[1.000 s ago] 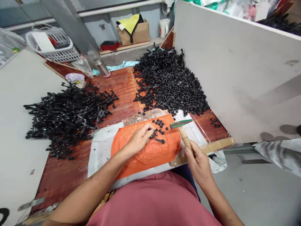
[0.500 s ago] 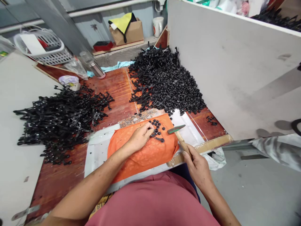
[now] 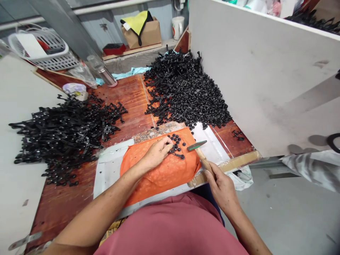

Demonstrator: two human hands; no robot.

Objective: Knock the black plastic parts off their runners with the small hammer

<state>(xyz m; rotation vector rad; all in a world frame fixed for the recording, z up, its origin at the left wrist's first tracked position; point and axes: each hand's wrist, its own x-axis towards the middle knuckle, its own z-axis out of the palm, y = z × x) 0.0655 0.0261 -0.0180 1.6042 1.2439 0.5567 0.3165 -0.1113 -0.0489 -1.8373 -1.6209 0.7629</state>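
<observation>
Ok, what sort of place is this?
Probably a small assembly workshop: heaps of small black parts lie on a wooden worktable, and the right hand grips a hammer.

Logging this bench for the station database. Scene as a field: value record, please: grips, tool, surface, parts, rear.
left grip: fingertips at a black strip part; exact hold hidden
right grip: closed around wooden handle of hammer
hammer head: by the cloth's right edge in view; contact unclear
surface: orange cloth
loose parts: small black round pieces on cloth
piles: black parts, left pile and right pile
rear: white mug, metal bottle, white basket
</observation>
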